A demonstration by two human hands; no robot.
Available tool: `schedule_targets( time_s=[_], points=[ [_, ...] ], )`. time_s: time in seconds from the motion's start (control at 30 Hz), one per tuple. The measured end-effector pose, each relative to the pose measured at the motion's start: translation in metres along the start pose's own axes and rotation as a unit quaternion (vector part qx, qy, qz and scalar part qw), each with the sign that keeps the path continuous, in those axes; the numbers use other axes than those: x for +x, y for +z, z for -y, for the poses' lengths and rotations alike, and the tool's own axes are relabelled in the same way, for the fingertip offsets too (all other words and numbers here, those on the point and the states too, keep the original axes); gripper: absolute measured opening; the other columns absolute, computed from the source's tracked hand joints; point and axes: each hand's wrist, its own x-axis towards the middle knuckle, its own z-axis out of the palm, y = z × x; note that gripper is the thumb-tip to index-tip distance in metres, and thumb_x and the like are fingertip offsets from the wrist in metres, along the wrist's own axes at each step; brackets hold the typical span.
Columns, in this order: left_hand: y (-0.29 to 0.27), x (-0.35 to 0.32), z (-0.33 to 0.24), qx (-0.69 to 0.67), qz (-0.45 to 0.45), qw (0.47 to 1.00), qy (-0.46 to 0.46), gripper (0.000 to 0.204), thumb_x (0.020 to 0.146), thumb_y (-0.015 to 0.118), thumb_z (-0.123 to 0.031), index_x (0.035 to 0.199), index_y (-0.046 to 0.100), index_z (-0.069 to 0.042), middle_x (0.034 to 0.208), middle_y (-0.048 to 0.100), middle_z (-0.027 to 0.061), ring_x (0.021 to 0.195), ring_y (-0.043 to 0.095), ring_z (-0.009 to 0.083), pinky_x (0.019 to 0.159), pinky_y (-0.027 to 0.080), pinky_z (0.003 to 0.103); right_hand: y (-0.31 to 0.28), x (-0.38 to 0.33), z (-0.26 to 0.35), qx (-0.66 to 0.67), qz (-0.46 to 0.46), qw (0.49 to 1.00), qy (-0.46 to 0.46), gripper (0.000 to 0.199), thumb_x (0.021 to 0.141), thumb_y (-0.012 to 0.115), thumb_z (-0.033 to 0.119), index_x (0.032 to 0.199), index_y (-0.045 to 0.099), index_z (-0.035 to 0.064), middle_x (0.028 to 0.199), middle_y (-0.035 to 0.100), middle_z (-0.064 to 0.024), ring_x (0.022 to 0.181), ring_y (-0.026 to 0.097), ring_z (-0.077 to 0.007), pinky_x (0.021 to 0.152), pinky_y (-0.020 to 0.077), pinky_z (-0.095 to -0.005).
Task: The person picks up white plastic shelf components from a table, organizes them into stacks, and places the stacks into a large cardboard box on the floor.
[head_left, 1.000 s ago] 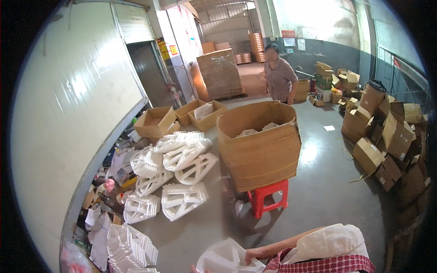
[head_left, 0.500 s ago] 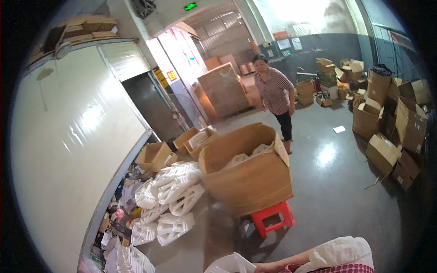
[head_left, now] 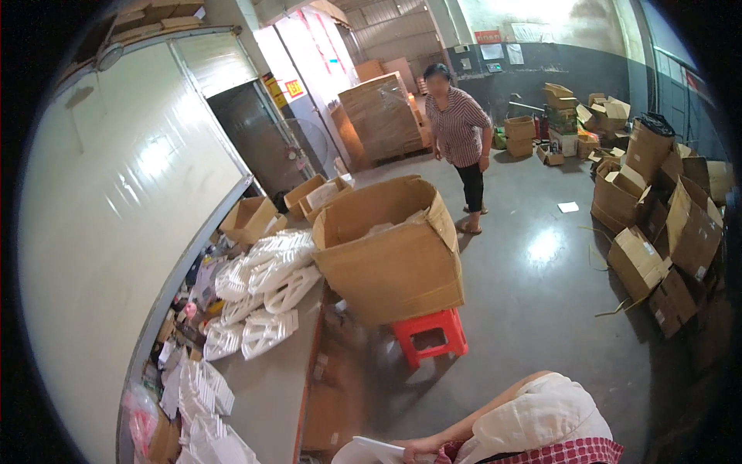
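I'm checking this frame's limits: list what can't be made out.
- Hands, head view: one hand shows at the lower edge on a white piece, itself cut off; which hand it is and the other are out of view.
- Big box: its walls hide most contents.
- Far boxes: too small.

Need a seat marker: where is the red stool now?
The red stool stands on the floor at centre frame, directly under the front of the big open cardboard box, right of the table.

At six o'clock the lower edge cuts off a hand (head_left: 421,448) and the white sheet (head_left: 371,451) it touches; its grip cannot be told. The other hand is out of view. The big carton (head_left: 394,259) hides its contents.
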Motion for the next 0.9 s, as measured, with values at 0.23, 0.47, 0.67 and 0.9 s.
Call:
schedule_targets(
  time_s=[0.23,0.47,0.67,0.9],
  points=[
    [-0.063,-0.116,0.053,-0.074,-0.035,0.997,-0.016,0.076,0.077,0.077,-0.026,0.136,0.037,0.001,0.129,0.047,0.0189,0.112,0.052,0.0288,0.091,0.044,0.04,0.078,-0.028,-0.083,-0.011,0.122,0.983,0.139,0.037,0.069,0.06,0.014,0.104,0.062,0.0022,0.076,0.06,-0.0042,0.069,0.057,-0.0145,0.064,0.0454,-0.0277],
    [-0.154,-0.231,0.121,-0.165,-0.144,0.974,-0.059,0.072,0.077,0.077,-0.021,0.133,0.039,0.003,0.125,0.052,0.0179,0.108,0.055,0.0277,0.088,0.046,0.038,0.184,-0.075,-0.161,-0.043,0.15,0.963,0.218,0.036,0.07,0.063,0.013,0.104,0.063,0.0015,0.079,0.062,-0.0049,0.072,0.058,-0.0146,0.067,0.0462,-0.0282],
    [-0.247,-0.339,0.15,-0.249,-0.318,0.915,0.008,0.069,0.076,0.078,-0.017,0.131,0.041,0.004,0.121,0.055,0.017,0.105,0.057,0.0267,0.085,0.048,0.037,0.261,-0.091,-0.192,-0.13,0.178,0.932,0.288,0.034,0.071,0.065,0.012,0.104,0.063,0.0009,0.082,0.063,-0.0055,0.076,0.059,-0.0146,0.069,0.0469,-0.0286],
    [-0.318,-0.446,0.176,-0.239,-0.518,0.82,-0.043,0.059,0.075,0.079,-0.015,0.12,0.05,0.007,0.108,0.063,0.0164,0.09,0.063,0.0243,0.075,0.052,0.036,0.369,-0.054,-0.228,-0.195,0.216,0.852,0.435,0.033,0.073,0.067,0.01,0.104,0.064,0.0001,0.085,0.065,-0.0061,0.079,0.061,-0.0146,0.072,0.0477,-0.029]
  ],
)
